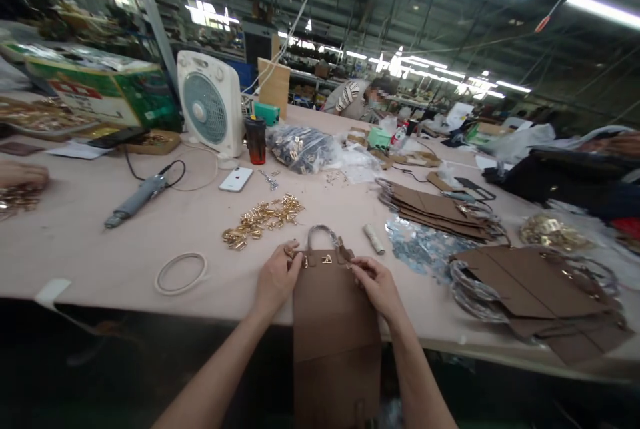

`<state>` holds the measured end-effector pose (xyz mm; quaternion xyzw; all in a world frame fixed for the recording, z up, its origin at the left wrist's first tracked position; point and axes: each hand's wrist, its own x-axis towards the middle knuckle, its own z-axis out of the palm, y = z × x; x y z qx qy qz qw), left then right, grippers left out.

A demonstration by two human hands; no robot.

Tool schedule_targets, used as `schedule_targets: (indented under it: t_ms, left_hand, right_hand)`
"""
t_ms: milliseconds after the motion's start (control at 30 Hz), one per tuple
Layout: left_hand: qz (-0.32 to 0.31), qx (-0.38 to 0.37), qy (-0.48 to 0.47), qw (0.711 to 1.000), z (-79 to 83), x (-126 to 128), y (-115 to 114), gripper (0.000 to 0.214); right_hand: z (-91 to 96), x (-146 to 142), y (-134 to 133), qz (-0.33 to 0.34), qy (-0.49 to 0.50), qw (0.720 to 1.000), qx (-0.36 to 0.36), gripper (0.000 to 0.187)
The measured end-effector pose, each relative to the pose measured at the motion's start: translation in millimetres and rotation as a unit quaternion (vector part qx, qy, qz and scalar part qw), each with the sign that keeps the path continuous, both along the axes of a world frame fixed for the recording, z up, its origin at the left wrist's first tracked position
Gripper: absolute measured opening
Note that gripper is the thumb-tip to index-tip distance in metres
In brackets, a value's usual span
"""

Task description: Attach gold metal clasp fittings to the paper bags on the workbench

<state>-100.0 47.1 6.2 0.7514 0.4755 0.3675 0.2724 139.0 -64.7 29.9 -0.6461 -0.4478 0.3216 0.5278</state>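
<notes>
A brown leather bag panel point(336, 322) lies partly on the table and hangs over its front edge toward me. Its wrapped handle point(323, 234) arches at the top, above a gold turn-lock point(327, 259). My left hand point(277, 279) is closed at the panel's upper left corner, thumb and fingers on a small brown strap end with gold metal. At the upper right corner, my right hand point(377, 282) pinches a short brown strap point(344, 251) that stands up beside the handle. The fingertips partly hide what they grip.
Gold hardware point(265, 219) lies in a pile ahead, near a phone point(236, 179). A grey electric screwdriver point(137, 199) and a white ring point(181, 274) are at left. Brown bag pieces point(540, 289) are stacked at right. A fan point(210, 102) stands behind; another person's hand point(23, 174) is far left.
</notes>
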Motion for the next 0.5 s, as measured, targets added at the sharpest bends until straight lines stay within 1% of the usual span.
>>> schedule_targets:
  t_ms: [33,100,167,200,233,267,300,333,367,400,433,467,500]
  left_hand:
    - [0.021,0.001,-0.016,1.000,-0.4,1,0,0.035]
    - [0.071,0.019,-0.037,0.997,1.0,2,2,0.052]
    - [0.112,0.067,-0.035,0.991,7.0,5,6,0.070]
    - [0.117,0.096,-0.023,0.988,12.1,6,9,0.074]
    - [0.105,0.124,-0.002,0.987,18.4,9,12,0.073]
    - [0.074,0.148,0.026,0.986,25.7,13,16,0.068]
    - [0.022,0.167,0.057,0.984,33.4,18,20,0.061]
    - [-0.048,0.179,0.087,0.979,41.0,25,25,0.055]
    - [-0.127,0.178,0.113,0.969,48.0,33,29,0.051]
    - [-0.199,0.162,0.130,0.958,54.0,43,33,0.046]
    - [-0.250,0.133,0.139,0.949,58.6,53,37,0.040]
    - [-0.264,0.095,0.139,0.950,61.7,64,41,0.034]
    - [-0.253,0.060,0.135,0.956,63.4,75,45,0.029]
  right_hand:
    - [-4.8,0,-5,0.002,-0.029,1.000,-0.007,0.039]
    - [-13.3,0,-11,-0.006,-0.098,0.995,-0.005,0.037]
    - [-19.8,-1,-12,-0.030,-0.166,0.986,0.010,0.033]
    - [-22.4,-1,-12,-0.044,-0.194,0.980,0.019,0.032]
    - [-24.4,-3,-12,-0.055,-0.219,0.974,0.025,0.032]
    - [-25.9,-4,-11,-0.062,-0.239,0.969,0.030,0.033]
    - [-27.0,-6,-11,-0.067,-0.257,0.964,0.033,0.033]
    - [-27.8,-7,-11,-0.071,-0.271,0.959,0.036,0.033]
    - [-28.2,-8,-12,-0.076,-0.282,0.955,0.040,0.033]
    - [-28.4,-9,-12,-0.080,-0.289,0.953,0.045,0.033]
    - [-28.4,-9,-13,-0.083,-0.292,0.952,0.051,0.033]
    - [-28.4,-9,-14,-0.086,-0.292,0.951,0.058,0.033]
    - [-28.4,-8,-15,-0.089,-0.294,0.950,0.064,0.033]
